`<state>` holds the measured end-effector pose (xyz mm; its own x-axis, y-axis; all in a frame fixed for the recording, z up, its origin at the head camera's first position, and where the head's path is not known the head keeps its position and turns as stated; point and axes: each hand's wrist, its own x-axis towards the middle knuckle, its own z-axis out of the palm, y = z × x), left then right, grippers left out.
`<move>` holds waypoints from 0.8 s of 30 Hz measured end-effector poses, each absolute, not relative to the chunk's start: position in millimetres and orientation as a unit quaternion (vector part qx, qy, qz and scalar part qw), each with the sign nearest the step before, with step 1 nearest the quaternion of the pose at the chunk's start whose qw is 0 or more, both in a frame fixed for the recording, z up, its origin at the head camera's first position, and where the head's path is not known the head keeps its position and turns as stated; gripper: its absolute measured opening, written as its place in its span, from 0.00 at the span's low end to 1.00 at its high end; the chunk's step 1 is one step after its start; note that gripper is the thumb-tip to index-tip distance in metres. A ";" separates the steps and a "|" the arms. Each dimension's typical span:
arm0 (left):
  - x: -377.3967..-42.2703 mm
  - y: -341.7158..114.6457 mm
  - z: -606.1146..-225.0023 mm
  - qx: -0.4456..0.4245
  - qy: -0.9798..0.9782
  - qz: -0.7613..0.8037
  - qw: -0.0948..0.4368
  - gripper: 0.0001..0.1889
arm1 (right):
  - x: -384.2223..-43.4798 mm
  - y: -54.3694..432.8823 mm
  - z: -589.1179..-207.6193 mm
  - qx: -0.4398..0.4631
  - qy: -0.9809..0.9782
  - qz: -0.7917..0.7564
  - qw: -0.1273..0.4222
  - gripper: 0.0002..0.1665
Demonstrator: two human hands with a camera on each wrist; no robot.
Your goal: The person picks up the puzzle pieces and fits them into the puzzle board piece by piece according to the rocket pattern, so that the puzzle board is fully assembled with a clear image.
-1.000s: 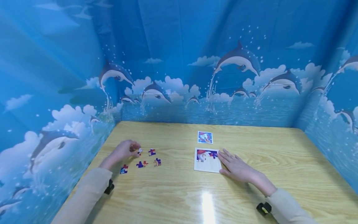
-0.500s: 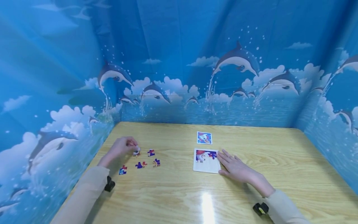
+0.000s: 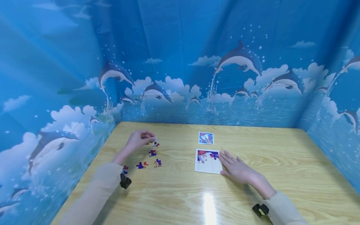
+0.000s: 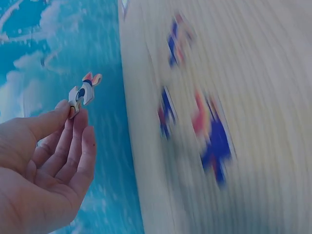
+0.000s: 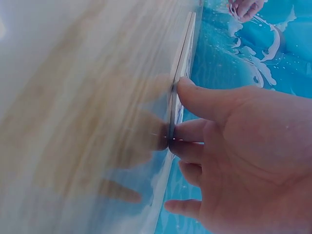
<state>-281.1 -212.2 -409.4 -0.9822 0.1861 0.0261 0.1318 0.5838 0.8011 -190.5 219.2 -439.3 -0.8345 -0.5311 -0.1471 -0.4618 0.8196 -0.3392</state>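
Observation:
Between thumb and fingertips my left hand (image 3: 138, 139) pinches a white puzzle piece (image 4: 83, 93) with dark blue and pinkish marks, held up off the table. Just below it in the head view lie several loose pieces, among them a purple-red piece (image 3: 152, 153), a purple-orange piece (image 3: 142, 165) and a purple-yellow piece (image 3: 157, 162). A red-blue piece (image 3: 125, 169) is partly hidden by the left wrist. With fingers extended, my right hand (image 3: 236, 167) rests at the right edge of the white puzzle board (image 3: 209, 168). Joined pieces (image 3: 205, 155) fill the board's upper part.
A small picture card (image 3: 206, 137) of a white cartoon animal lies behind the board. The wooden table (image 3: 174, 193) ends at a blue dolphin-print curtain (image 3: 180, 62) at the back and sides.
My left hand has picked the white piece up off the table and carried it rightward and farther back. My right hand stays at the board's edge.

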 end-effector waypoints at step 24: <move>-293.0 -92.0 -408.1 0.135 0.851 0.500 0.085 0.09 | -191.8 216.7 -434.3 -0.252 0.947 -0.148 0.136 0.41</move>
